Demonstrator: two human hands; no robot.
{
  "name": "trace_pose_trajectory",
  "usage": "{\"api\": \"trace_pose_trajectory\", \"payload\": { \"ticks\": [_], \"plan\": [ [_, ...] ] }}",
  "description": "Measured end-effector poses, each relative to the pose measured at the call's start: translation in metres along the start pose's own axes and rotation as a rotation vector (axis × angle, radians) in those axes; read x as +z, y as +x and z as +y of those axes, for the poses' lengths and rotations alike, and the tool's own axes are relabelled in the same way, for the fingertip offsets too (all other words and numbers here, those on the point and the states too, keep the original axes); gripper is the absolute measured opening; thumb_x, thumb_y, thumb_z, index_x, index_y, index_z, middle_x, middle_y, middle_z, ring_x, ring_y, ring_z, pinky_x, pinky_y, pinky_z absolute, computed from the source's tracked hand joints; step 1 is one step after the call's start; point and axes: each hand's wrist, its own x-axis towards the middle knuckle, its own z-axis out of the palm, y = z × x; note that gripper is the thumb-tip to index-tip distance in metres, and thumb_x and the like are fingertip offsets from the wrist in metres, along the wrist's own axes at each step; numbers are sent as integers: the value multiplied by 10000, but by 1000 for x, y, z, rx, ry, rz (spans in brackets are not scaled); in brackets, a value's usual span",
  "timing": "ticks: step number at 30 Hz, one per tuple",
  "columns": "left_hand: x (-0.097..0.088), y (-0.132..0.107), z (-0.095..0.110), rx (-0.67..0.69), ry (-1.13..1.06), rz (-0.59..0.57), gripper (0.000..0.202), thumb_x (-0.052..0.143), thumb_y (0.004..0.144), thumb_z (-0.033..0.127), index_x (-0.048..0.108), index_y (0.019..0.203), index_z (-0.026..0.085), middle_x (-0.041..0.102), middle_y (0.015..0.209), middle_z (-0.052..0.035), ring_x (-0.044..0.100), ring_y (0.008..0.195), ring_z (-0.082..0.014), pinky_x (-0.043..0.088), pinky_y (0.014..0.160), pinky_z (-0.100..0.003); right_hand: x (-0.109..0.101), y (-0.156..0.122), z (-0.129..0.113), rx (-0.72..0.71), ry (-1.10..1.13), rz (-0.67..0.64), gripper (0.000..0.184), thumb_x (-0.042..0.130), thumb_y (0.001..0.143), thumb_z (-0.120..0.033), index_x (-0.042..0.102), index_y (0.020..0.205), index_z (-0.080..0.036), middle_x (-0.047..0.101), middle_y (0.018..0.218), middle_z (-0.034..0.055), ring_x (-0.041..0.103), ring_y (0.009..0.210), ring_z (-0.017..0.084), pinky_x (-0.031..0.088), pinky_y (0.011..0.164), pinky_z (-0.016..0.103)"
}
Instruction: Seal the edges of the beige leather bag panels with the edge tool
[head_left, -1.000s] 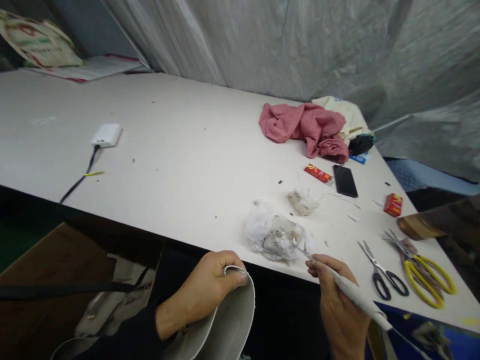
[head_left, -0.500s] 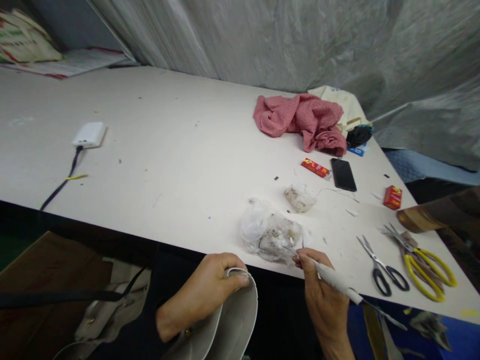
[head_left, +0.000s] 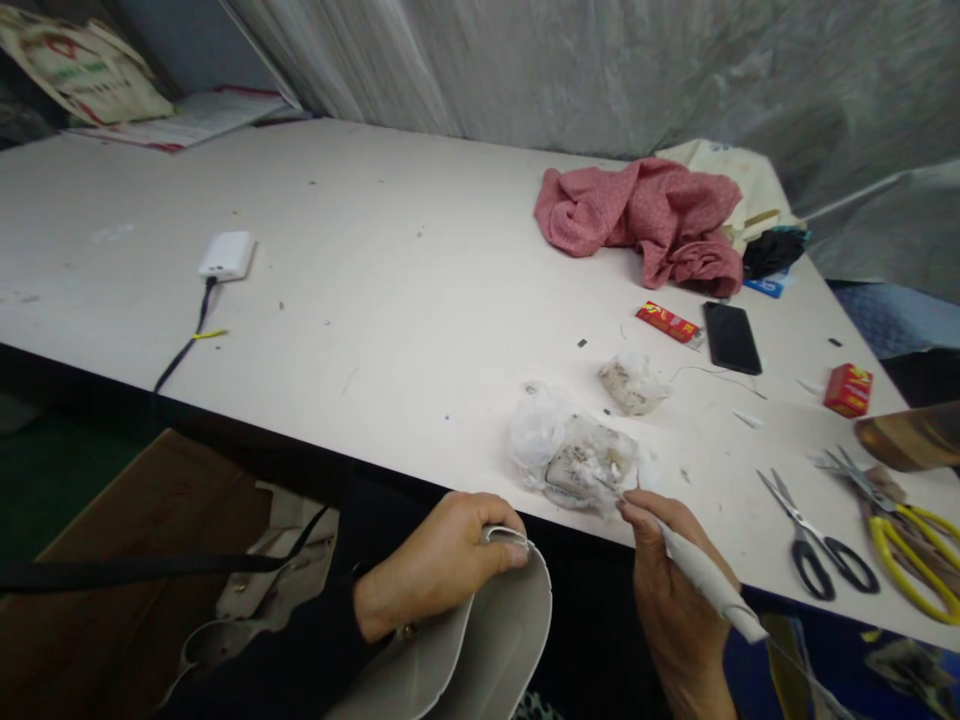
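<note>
My left hand (head_left: 442,555) is closed on the curled upper edge of a light grey, leather-like piece (head_left: 506,640), thumb on one side. The piece hangs folded below the table's front edge. Between the fingers of my right hand (head_left: 671,590) is a thin tool with a white-wrapped handle (head_left: 711,582). Its narrow end points at a whitish, dark-specked lump (head_left: 592,465) in crumpled clear plastic; whether it touches is too small to tell. A strand trails from the handle's lower end. Another specked lump (head_left: 628,385) lies just behind.
Black-handled scissors (head_left: 814,540) and yellow-handled scissors (head_left: 892,530) lie at right, near a brown cylindrical object (head_left: 907,437). Farther back are a red box (head_left: 849,389), a phone (head_left: 732,338), a red packet (head_left: 669,322) and a pink cloth (head_left: 637,215). A white device with a cable (head_left: 227,255) sits left.
The view has turned slightly left, so the table's things appear farther right. Both hands keep their holds, and the tool's tip stays by the plastic-wrapped lump.
</note>
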Motion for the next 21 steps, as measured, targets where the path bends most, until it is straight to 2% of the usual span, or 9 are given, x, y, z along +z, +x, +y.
{"api": "trace_pose_trajectory", "payload": {
  "ticks": [3, 7, 10, 21],
  "plan": [
    [1, 0, 0, -22, -11, 5, 119, 724, 806, 265, 787, 847, 173, 777, 852, -22, 686, 831, -207, 477, 745, -275, -3, -9, -11, 136, 150, 71, 194, 594, 1046, -336, 711, 968, -203, 722, 849, 40, 690, 778, 195, 544, 738, 318],
    [2, 0, 1, -32, -42, 5, 114, 729, 794, 246, 790, 844, 164, 771, 830, -22, 674, 807, -199, 472, 722, -269, 3, -23, -26, 371, 415, -107, 283, 550, 1065, -382, 705, 902, -211, 688, 710, 2, 662, 663, 155, 543, 641, 252],
    [4, -2, 1, -32, -45, -3, 118, 735, 788, 250, 788, 841, 158, 762, 800, -19, 659, 768, -190, 462, 691, -265, 11, -33, -29, 471, 531, -185, 310, 568, 1053, -425, 709, 884, -207, 691, 688, 0, 659, 634, 141, 550, 620, 224],
    [6, -4, 4, -8, -22, -18, 125, 740, 780, 256, 803, 840, 166, 788, 826, -33, 687, 813, -216, 488, 741, -280, 15, -38, -26, 527, 545, -226, 309, 600, 1026, -446, 727, 892, -198, 707, 699, 15, 666, 640, 155, 569, 622, 234]
  ]
}}
